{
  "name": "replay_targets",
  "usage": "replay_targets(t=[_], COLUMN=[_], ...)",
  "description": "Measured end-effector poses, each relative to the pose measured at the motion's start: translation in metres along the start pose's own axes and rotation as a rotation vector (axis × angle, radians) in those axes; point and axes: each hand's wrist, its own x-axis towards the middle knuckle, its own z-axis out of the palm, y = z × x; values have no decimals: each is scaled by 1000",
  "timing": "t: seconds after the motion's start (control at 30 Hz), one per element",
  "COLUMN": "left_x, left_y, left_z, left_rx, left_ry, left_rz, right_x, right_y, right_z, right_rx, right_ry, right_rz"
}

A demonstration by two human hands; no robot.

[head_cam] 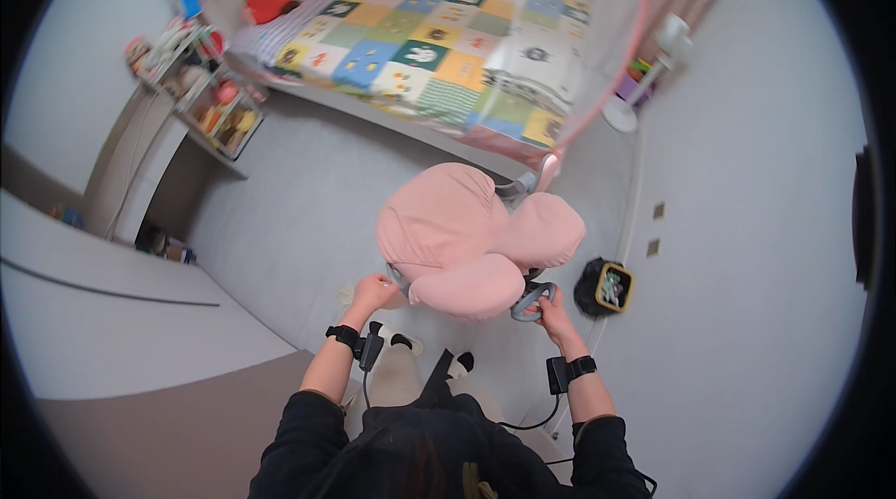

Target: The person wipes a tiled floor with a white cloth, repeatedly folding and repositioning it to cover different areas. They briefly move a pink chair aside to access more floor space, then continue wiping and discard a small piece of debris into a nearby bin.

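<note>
A chair in pink fabric covers [437,219] stands on the floor in front of me, its two rounded back pads [467,287] towards me and to the right. My right hand [551,310] grips a grey loop-shaped part [534,301] on the chair's near right side. At the near left edge of the seat, my left hand [376,292] has its fingers curled beside a grey chair part [397,278]; whether they hold it is unclear. A grey and pink armrest [546,173] sticks out at the far side, close to the bed.
Beyond the chair is a bed with a patchwork quilt [423,54] and a pink-edged net [633,51]. A waste bin [619,289] with a black liner stands by the right wall. A white fan [623,114] stands farther back. At left are a desk [150,173] and a toy shelf [210,96].
</note>
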Motion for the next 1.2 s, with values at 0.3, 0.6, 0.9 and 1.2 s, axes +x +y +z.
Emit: replay_targets(t=[0.3, 0.6, 0.9, 1.2], left_x=[29, 2, -11, 67], left_y=[-135, -187, -152, -242], left_z=[-138, -291, -349, -487], left_rx=[-66, -242, -92, 6], left_ry=[384, 949, 963, 1127], left_rz=[-92, -56, 122, -214], right_x=[98, 155, 172, 224], right_y=[-66, -108, -128, -123], right_z=[213, 431, 640, 828], right_rx=[-190, -417, -513, -593], right_ry=[-201, -411, -628, -931], right_rz=[-23, -70, -21, -10])
